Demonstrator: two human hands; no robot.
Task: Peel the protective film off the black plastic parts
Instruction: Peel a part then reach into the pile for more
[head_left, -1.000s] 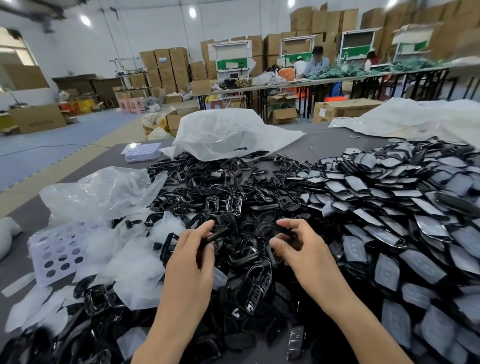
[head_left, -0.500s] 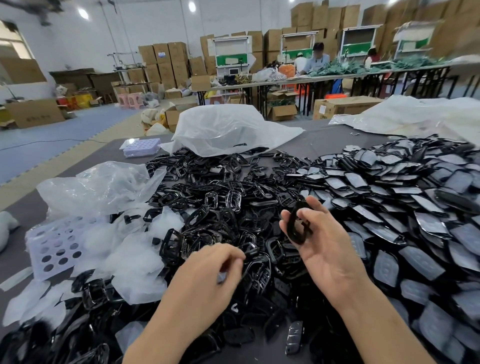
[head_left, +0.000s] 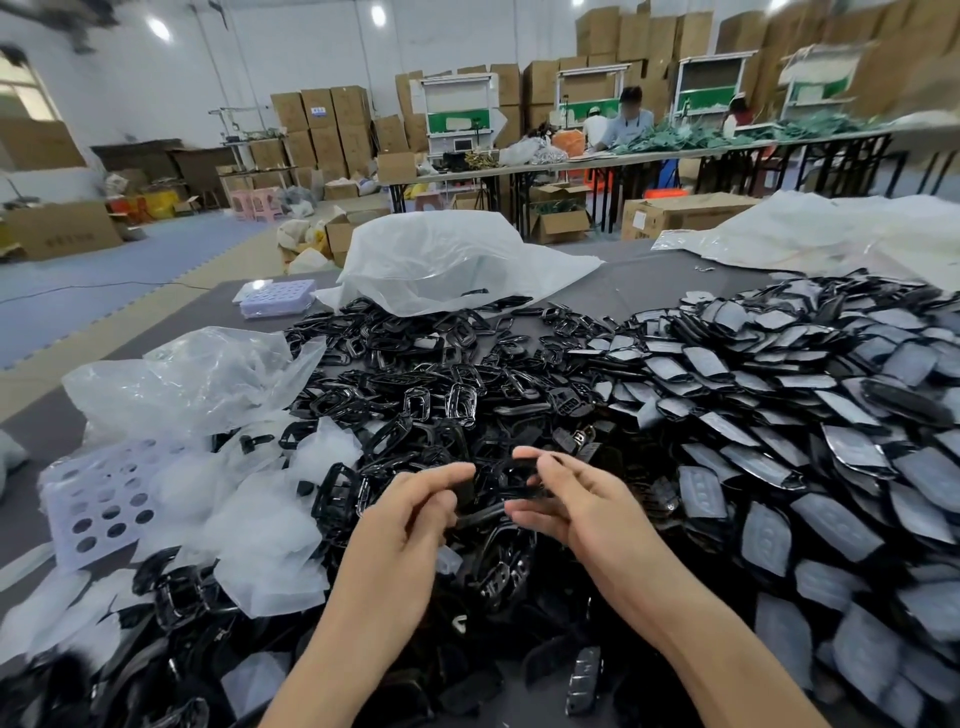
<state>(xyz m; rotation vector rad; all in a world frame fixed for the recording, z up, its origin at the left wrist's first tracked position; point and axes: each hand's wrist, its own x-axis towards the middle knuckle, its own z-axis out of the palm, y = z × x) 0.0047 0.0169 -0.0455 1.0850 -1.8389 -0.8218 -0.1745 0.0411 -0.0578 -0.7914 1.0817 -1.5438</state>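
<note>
A black plastic frame part (head_left: 511, 480) hangs just above the pile at centre, held between both hands. My left hand (head_left: 410, 512) pinches its left end with thumb and fingers. My right hand (head_left: 569, 499) grips its right side, fingers curled round the rim. Whether film is on it I cannot tell. A large heap of black frame parts (head_left: 415, 384) covers the middle of the grey table. To the right lies a heap of flat black parts with grey film (head_left: 779, 415) on them.
Peeled film scraps and crumpled clear bags (head_left: 208, 384) lie at the left with a white perforated sheet (head_left: 98, 504). A big white bag (head_left: 447, 265) and a small tray (head_left: 275, 296) sit at the table's far side. People work at tables behind.
My right hand brought its black part down and left from a raised position. My left hand rose from the pile and took hold of the part's other end.
</note>
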